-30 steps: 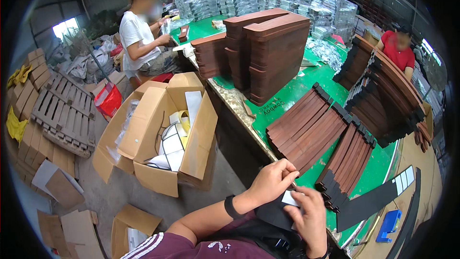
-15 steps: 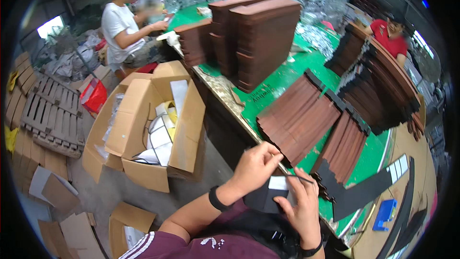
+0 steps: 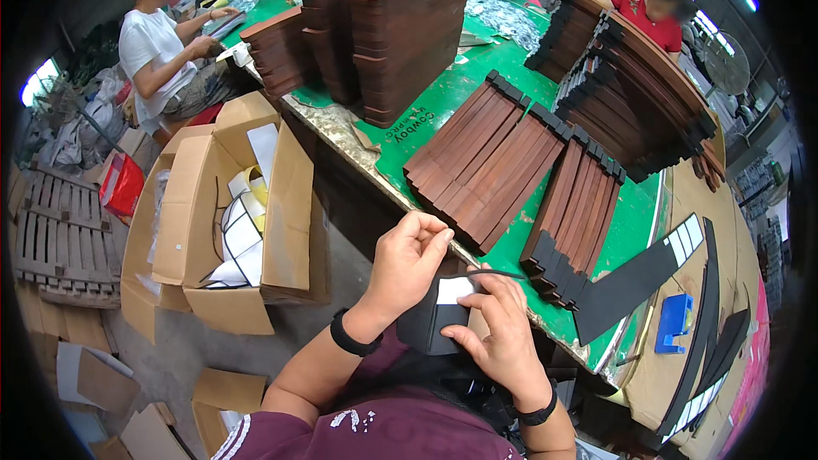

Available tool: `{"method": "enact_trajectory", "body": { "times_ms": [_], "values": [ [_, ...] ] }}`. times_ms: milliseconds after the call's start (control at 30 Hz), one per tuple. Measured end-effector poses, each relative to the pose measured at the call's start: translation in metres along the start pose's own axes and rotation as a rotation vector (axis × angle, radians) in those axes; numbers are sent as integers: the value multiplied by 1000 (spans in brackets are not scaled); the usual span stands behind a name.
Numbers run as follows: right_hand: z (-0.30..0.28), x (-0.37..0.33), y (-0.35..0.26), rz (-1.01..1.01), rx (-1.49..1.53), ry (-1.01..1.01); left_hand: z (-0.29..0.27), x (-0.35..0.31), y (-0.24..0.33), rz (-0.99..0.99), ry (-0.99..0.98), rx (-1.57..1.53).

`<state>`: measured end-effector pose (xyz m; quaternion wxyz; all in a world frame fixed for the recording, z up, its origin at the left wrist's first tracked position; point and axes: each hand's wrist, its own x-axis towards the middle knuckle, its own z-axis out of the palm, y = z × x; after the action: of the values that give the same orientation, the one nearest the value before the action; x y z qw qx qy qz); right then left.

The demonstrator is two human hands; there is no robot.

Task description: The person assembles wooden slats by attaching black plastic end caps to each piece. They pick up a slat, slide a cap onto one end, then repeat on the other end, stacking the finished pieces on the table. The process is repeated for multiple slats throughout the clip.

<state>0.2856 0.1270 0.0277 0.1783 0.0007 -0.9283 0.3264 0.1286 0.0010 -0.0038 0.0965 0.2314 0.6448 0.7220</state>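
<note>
A second ago the hands nearly met; now the left hand [image 3: 405, 260], fingertips together, anything between them untellable, sits apart from the right hand [image 3: 501, 332], clamped on a white-patched black piece [image 3: 417, 324] beside the table [image 3: 637, 226]. Left of the table, an open carton [image 3: 290, 230] holds black-edged white sheets [image 3: 243, 234] and something yellow

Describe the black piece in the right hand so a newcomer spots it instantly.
Find the green table, then its near edge by the maroon shirt. There, beside the left hand, the right hand holds the black piece. Its single white patch sets it apart from the wide black strip farther right, which bears several.
</note>
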Motion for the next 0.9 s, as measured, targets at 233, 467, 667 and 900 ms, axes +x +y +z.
{"method": "enact_trajectory", "body": {
  "times_ms": [233,467,667,900],
  "values": [
    [8,-2,-2,-15,-116,61,-1,-9,-17,135,-31,228],
    [11,-5,-7,29,-129,24,0,-10,6,125,-21,111],
    [13,-6,-6,170,374,-115,2,-17,17,156,-36,53],
    [23,-10,11,315,694,-211,2,-16,16,86,-67,-22]
  ]
}}
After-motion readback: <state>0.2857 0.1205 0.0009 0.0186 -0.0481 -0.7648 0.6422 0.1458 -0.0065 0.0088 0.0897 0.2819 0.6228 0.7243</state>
